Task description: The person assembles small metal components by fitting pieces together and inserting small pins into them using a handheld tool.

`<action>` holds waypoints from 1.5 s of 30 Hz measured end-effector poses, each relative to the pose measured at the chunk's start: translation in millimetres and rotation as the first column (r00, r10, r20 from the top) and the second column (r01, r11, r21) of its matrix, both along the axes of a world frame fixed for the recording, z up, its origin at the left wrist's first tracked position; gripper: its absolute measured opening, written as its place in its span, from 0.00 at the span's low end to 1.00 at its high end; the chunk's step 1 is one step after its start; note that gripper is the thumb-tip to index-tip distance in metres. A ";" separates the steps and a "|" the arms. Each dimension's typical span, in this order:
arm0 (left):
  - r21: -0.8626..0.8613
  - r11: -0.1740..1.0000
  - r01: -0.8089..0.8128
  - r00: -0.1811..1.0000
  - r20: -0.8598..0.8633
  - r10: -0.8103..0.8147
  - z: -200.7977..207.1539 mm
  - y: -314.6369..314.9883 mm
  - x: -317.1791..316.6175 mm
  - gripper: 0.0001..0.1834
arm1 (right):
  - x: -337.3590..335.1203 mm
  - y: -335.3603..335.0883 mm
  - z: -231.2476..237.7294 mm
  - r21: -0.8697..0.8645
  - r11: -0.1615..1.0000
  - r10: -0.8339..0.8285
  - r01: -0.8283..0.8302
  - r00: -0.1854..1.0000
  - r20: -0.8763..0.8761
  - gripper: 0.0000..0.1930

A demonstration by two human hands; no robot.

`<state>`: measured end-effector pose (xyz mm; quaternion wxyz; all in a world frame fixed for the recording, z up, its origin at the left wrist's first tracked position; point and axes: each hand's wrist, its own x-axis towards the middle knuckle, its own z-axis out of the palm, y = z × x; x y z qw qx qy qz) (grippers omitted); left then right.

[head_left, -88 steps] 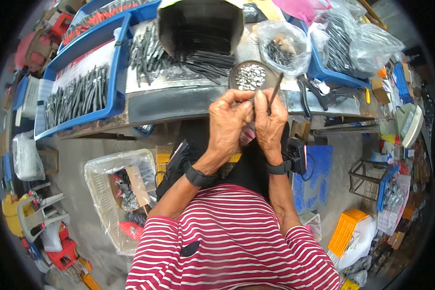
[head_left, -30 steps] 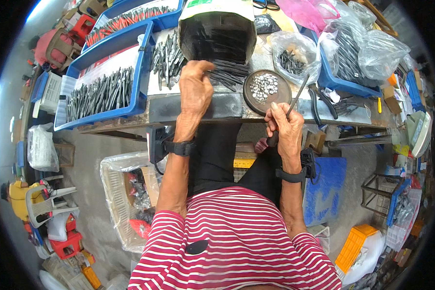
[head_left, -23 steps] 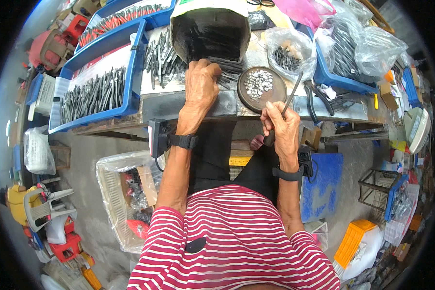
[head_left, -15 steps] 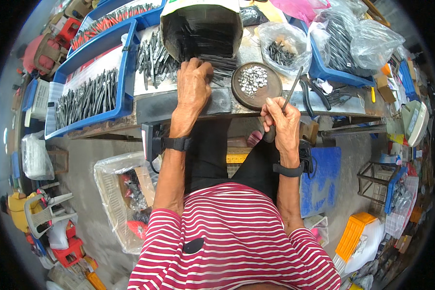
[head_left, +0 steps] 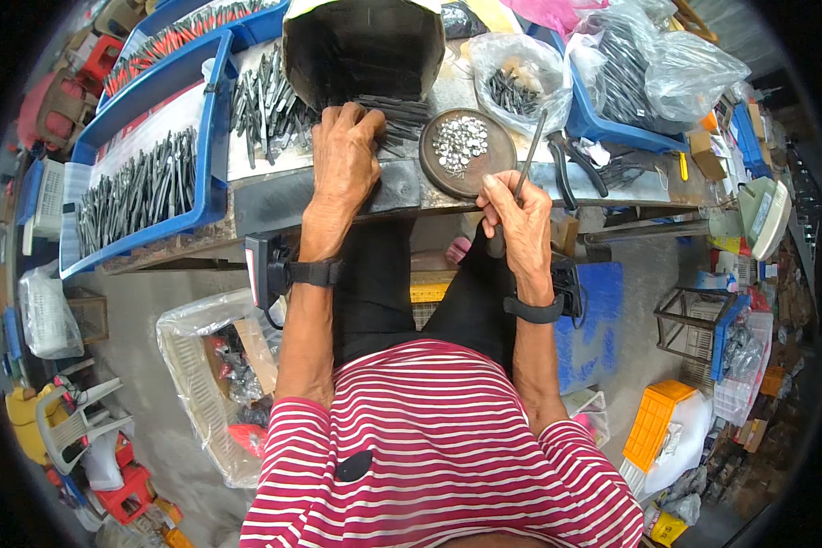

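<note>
Thin, straight, matte-black sticks (head_left: 402, 113) lie loosely heaped on the worktable, roughly parallel, at the mouth of a wide, dark-lined container with a pale rim (head_left: 437, 41) tipped on its side. The left hand (head_left: 345, 155) rests over the heap's left end, fingers curled down; its fingertips are hidden, so whether they grip a stick cannot be told. Well apart from it, the right hand (head_left: 519, 219) is closed around a slim dark rod with a thick dark handle (head_left: 532, 155), tilted upward; the fingers cover its middle.

The container's deep interior is too dark to read, and its top is cut off. A round brown shallow dish (head_left: 500, 151) holds small shiny silvery pieces. A long blue plastic tray (head_left: 214, 137) holds upright-leaning black pieces; a clear plastic bag (head_left: 546, 62) holds short dark ones.
</note>
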<state>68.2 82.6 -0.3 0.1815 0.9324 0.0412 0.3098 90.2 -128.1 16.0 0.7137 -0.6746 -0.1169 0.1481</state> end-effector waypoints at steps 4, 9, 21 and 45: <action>-0.032 0.999 0.018 1.000 -0.021 -0.018 -1.8 0.3 -0.1 0.14 | 2.7 -0.1 -1.2 -0.115 0.993 -0.026 0.035 0.996 0.080 0.07; -0.050 0.999 0.005 1.000 -0.020 -0.006 -3.6 -0.1 -1.5 0.13 | 7.5 1.3 -3.9 -0.263 0.960 -0.011 0.096 0.951 0.309 0.07; -0.052 0.999 -0.009 1.000 -0.001 0.009 -10.2 0.0 -0.5 0.10 | 3.5 3.7 -4.0 -0.559 0.770 0.310 0.309 0.584 0.750 0.12; -0.032 0.996 0.086 0.980 0.181 -0.079 -6.8 -0.2 -2.9 0.08 | 2.6 0.2 -9.9 -0.498 0.838 0.239 0.225 0.668 0.705 0.10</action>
